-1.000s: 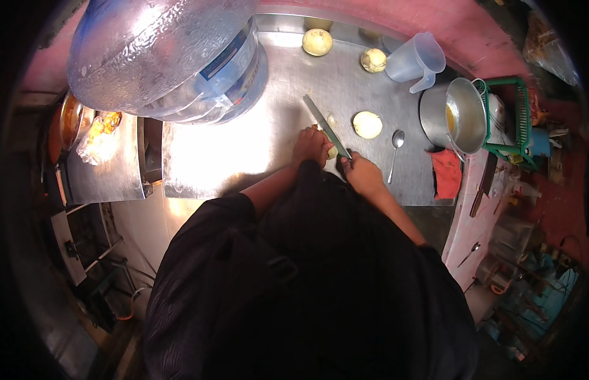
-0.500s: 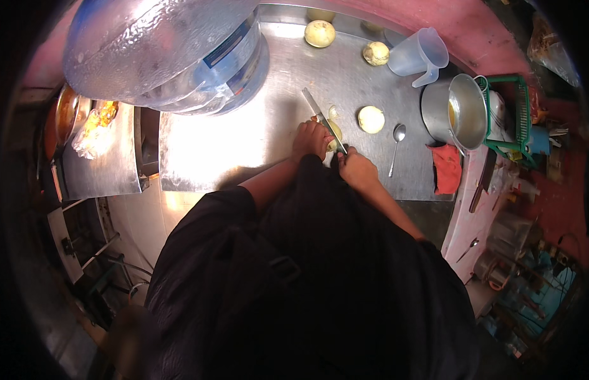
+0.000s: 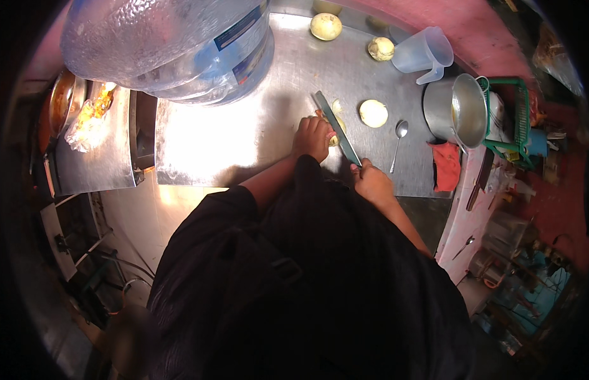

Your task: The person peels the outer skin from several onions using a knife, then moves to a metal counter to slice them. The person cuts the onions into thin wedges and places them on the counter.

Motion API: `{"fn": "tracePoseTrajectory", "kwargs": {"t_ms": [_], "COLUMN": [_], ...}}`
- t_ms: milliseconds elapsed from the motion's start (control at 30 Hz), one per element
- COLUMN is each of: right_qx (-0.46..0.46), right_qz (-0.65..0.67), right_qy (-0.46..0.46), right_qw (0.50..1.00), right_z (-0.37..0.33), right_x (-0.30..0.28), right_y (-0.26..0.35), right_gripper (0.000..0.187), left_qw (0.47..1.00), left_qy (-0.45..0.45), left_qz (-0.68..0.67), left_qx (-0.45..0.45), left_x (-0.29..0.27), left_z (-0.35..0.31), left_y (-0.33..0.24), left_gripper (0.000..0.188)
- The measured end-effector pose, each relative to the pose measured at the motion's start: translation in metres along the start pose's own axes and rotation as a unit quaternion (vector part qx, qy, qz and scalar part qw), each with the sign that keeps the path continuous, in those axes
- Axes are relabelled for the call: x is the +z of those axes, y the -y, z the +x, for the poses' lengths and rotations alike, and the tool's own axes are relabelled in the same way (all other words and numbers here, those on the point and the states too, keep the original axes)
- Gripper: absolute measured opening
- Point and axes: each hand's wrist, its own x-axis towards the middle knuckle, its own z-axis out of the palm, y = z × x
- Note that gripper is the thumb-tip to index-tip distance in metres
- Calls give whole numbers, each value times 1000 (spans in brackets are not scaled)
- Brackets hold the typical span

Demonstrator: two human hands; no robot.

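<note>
My left hand (image 3: 313,137) is closed over a pale yellow round fruit (image 3: 333,141), pressing it to the steel table; most of this fruit is hidden under the fingers and the blade. A long kitchen knife (image 3: 338,130) is in my right hand (image 3: 373,182), its fingers wrapped round the handle. The blade slants away to the upper left, along the right side of my left hand and over the fruit; whether it is cutting in, I cannot tell. Close by on the right lies another pale fruit (image 3: 374,113), with a metal spoon (image 3: 401,138) beyond it.
Two more fruits (image 3: 326,26) lie at the back, beside a clear plastic measuring jug (image 3: 421,52). A large water bottle (image 3: 180,57) stands back left. On the right are an aluminium pot (image 3: 441,111), a red cloth (image 3: 445,166) and a green rack (image 3: 521,120).
My right hand has shifted right and nearer to me with the knife, and the blade shows its broad side more. My left hand stays on the fruit. The whole view has shifted slightly.
</note>
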Motion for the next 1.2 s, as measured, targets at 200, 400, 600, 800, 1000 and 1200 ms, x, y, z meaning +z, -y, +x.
{"fn": "tracePoseTrajectory", "kwargs": {"t_ms": [200, 400, 600, 800, 1000, 1200], "right_qx": [28, -6, 13, 25, 28, 39], "right_qz": [2, 84, 74, 47, 7, 49], "right_qy": [11, -1, -15, 6, 20, 16], "right_qw": [1000, 996, 997, 999, 999, 998], "right_z": [34, 34, -2, -17, -1, 29], "right_x": [15, -6, -11, -14, 2, 16], "right_y": [23, 7, 1, 3, 13, 26], "right_gripper": [38, 43, 37, 35, 35, 36], "left_qw": [1000, 1000, 1000, 999, 1000, 999], "left_qy": [16, 10, 5, 8, 5, 5], "left_qz": [16, -3, -26, -36, -10, -31], "left_qx": [14, 14, 4, 10, 30, 8], "left_x": [-1, -3, -2, -1, -4, 0], "left_z": [0, 0, 0, 0, 2, 3], "left_y": [4, 5, 5, 7, 4, 5], "left_gripper": [15, 14, 14, 14, 14, 13]}}
